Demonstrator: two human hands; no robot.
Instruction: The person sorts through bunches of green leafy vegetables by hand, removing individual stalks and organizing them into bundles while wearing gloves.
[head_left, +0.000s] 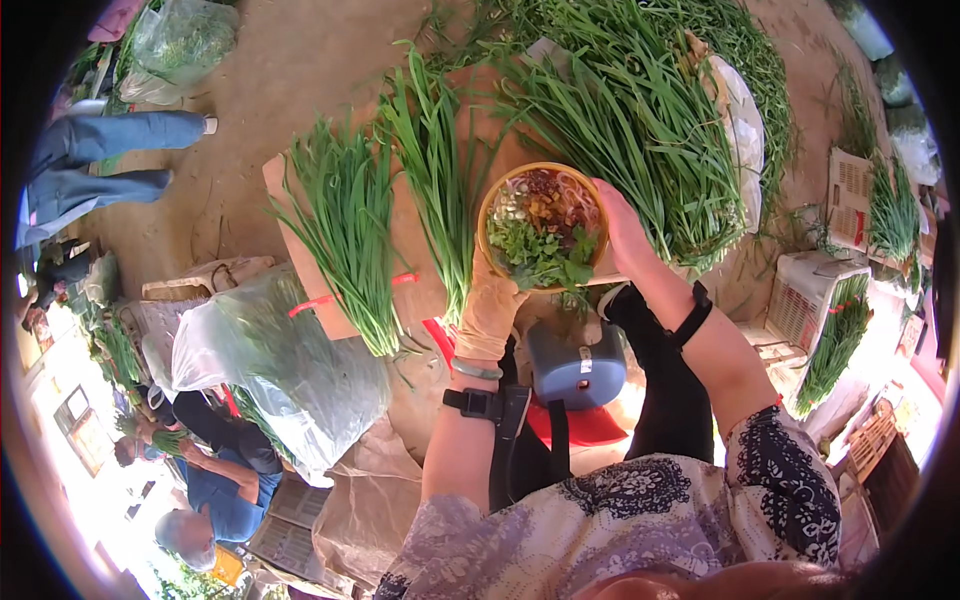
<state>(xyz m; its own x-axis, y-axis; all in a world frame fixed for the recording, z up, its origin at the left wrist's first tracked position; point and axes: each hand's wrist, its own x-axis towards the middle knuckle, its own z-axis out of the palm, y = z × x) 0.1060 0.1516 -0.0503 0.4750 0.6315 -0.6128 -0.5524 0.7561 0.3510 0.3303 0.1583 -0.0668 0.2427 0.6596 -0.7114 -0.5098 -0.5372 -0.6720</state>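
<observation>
Both hands hold a round yellow-rimmed bowl (482, 225) of noodles topped with green herbs, chopped scallion and dark red sauce. On its lower left side is my left hand (489, 307), in a tan glove; my bare right hand (621, 225) grips the right side. Left of the bowl lie a narrow bunch of long green leaves, probably garlic chives (435, 180), and a wider bunch (345, 225), both on a brown board (412, 247). A large heap of the same leaves (630, 135) lies beyond the bowl and to its right. A light stick, perhaps chopsticks, shows near my right wrist.
A blue plastic stool (577, 367) stands below the bowl, between my legs. Plastic-wrapped greens (277, 360) are at the left, and white crates (814, 300) with greens at the right. A person in blue (225, 480) is at lower left; another person's jeans (120, 142) show at upper left.
</observation>
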